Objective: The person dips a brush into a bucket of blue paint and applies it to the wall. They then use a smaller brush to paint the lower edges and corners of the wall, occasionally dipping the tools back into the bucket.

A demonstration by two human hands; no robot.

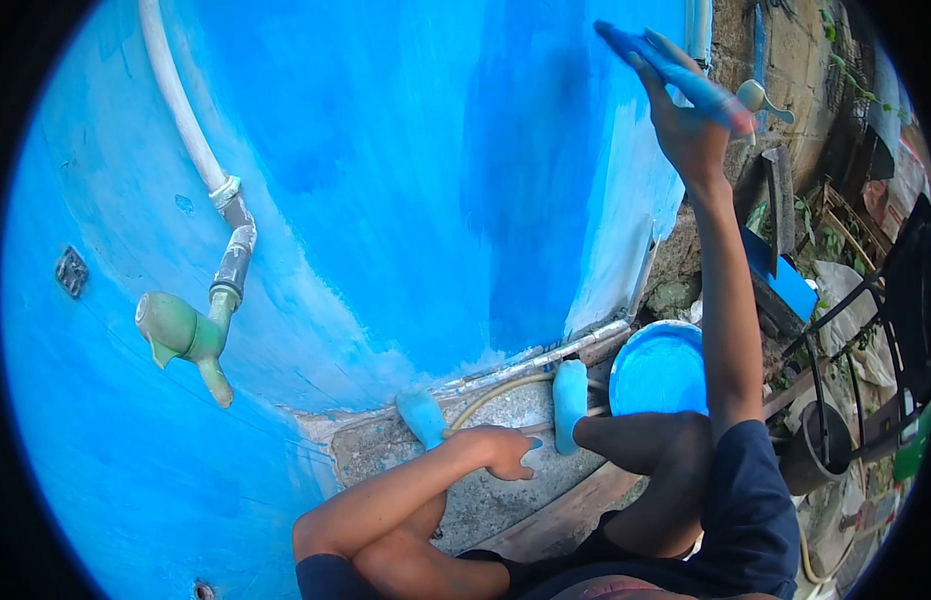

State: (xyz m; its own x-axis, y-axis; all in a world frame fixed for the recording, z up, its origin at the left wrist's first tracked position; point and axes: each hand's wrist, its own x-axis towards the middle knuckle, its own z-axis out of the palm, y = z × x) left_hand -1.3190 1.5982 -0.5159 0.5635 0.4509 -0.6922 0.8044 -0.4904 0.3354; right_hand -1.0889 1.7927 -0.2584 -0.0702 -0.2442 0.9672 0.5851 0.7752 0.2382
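Note:
At the upper right, my right hand [694, 140] is closed around a paintbrush [676, 72] smeared with blue paint. The brush slants up and left, its dark blue tip over the blue wall [416, 200] and its reddish end behind my hand. Fresh-looking darker blue strokes run down the wall left of the brush. Low in the middle, my left hand [501, 452] hangs over my bent leg, empty, fingers loose and a little apart, with blue on a fingertip. A round tub of light blue paint [661, 370] stands beside my right foot.
A green tap [191, 330] sticks out from the wall on a pipe [176, 90] at left. Another tap [761, 100] is near my right hand. A hose [496, 392] runs along the wall's base behind my feet. Black metal bars [866, 330] and clutter fill the right side.

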